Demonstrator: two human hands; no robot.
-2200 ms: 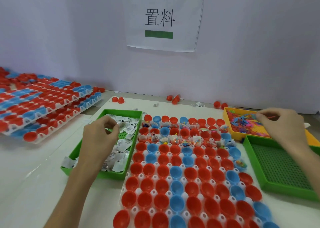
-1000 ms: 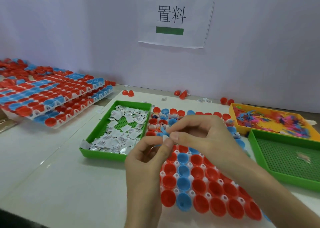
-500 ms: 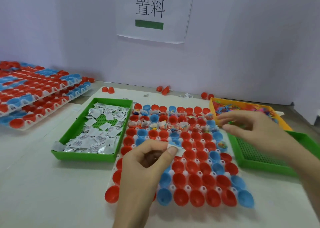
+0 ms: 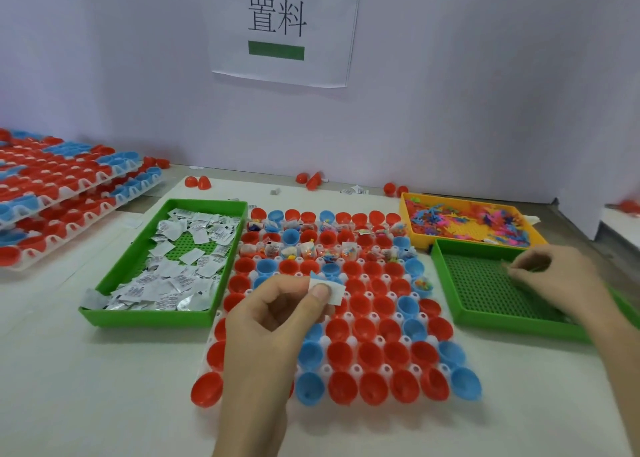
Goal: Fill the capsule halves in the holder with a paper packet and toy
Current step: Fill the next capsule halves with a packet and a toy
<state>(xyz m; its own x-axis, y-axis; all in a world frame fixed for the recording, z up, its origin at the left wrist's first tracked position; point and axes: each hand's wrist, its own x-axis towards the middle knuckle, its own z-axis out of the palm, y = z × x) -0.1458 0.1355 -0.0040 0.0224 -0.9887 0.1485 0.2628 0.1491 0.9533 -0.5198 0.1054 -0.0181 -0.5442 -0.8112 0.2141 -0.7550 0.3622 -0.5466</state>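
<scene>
A white holder [image 4: 374, 321] full of red and blue capsule halves lies in the middle of the table. Two of its far rows hold packets and toys. My left hand [image 4: 273, 321] hovers over the holder's left side and pinches a white paper packet [image 4: 330, 292] between thumb and forefinger. My right hand [image 4: 550, 276] is over the right green tray [image 4: 446, 283], fingers curled together; whether they hold anything is unclear. A green tray [image 4: 152, 318] of paper packets lies left of the holder. The orange tray [image 4: 412, 238] with colourful toys is at the back right.
Stacked holders [image 4: 69, 196] of red and blue halves lie at the far left. Loose red halves [image 4: 311, 179] are scattered along the back wall, under a paper sign [image 4: 280, 26].
My hands met over the holder, then parted. My right hand moved right to the green tray on the right. My left hand keeps the paper packet above the holder.
</scene>
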